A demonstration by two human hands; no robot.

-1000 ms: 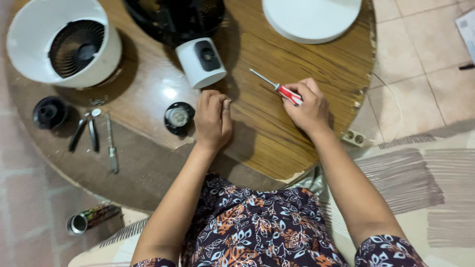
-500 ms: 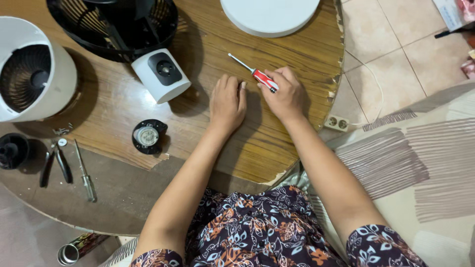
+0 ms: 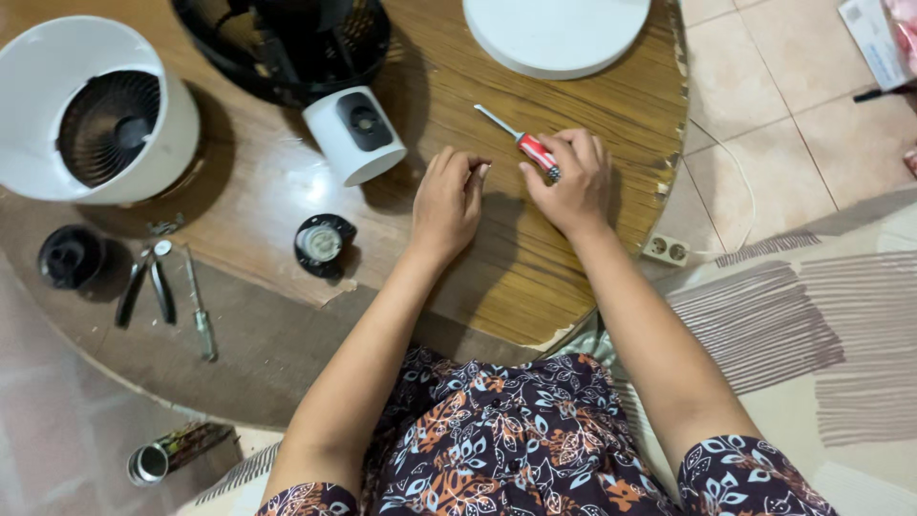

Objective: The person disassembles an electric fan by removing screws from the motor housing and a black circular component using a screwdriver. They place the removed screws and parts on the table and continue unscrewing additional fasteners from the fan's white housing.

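In the head view, a red-handled screwdriver (image 3: pixel 523 141) is held in the closed grip of the right hand (image 3: pixel 571 183), its shaft pointing away toward the white disc (image 3: pixel 556 33); the left hand (image 3: pixel 446 203), fingers curled and holding nothing, is rested on the desk (image 3: pixel 535 268) just beside the screwdriver

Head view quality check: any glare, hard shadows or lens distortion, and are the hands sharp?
Head view: a bright glare patch sits on the varnished table beside the white motor housing; dark shadows fall right of the left hand and right hand; both hands and the red-handled screwdriver look sharp; the table rim bows, suggesting wide-angle distortion.
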